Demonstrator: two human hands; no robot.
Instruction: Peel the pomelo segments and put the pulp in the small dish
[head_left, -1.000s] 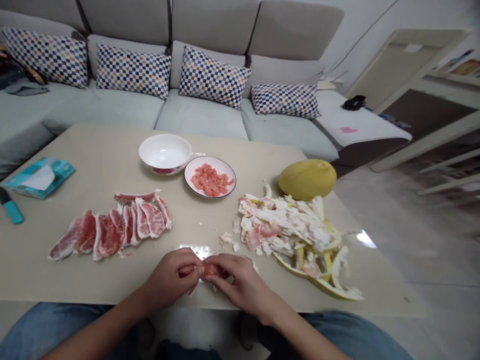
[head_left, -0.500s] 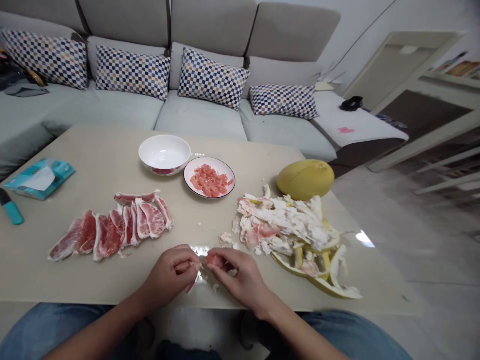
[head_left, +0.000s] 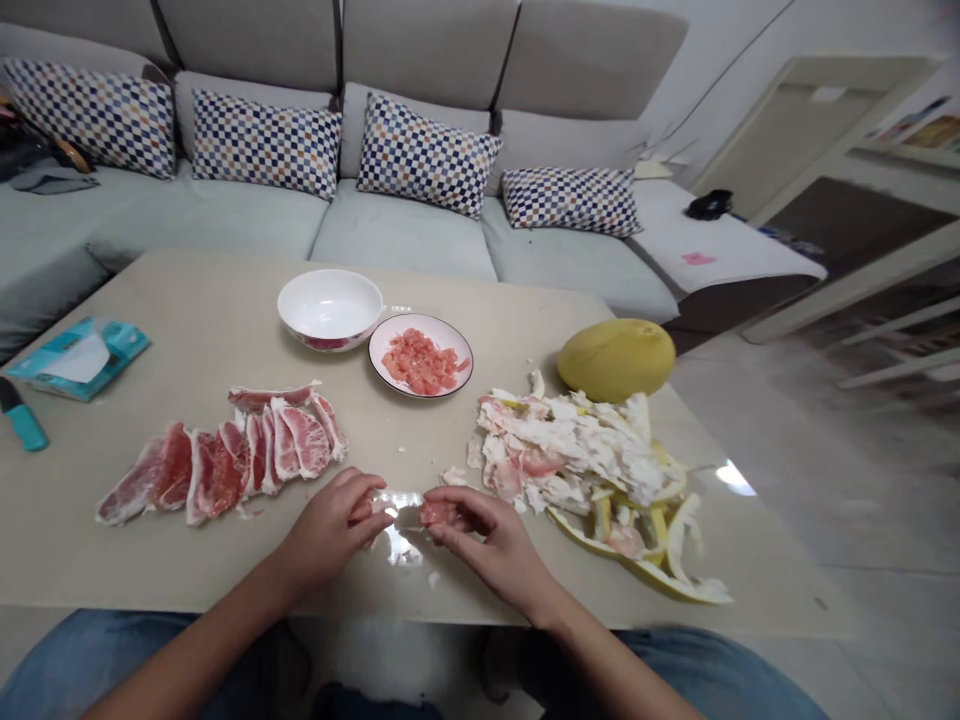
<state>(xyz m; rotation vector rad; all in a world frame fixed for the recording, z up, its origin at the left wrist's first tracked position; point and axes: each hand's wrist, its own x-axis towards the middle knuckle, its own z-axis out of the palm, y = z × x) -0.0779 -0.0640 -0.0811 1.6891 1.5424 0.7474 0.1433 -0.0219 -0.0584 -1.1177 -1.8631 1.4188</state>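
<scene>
Two hands held close: right hand (head_left: 487,540) pinches a pomelo segment (head_left: 436,513) for working; left hand (head_left: 326,530) just beside it, grip unclear.

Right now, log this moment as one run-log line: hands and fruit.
right hand: pinching pink pomelo segment | left hand: curled beside segment, grip unclear | nearby: pith-and-rind pile, whole pomelo

R hand (head_left: 487,540) w/ pomelo bit (head_left: 436,513) now clear of L hand (head_left: 328,530).
</scene>
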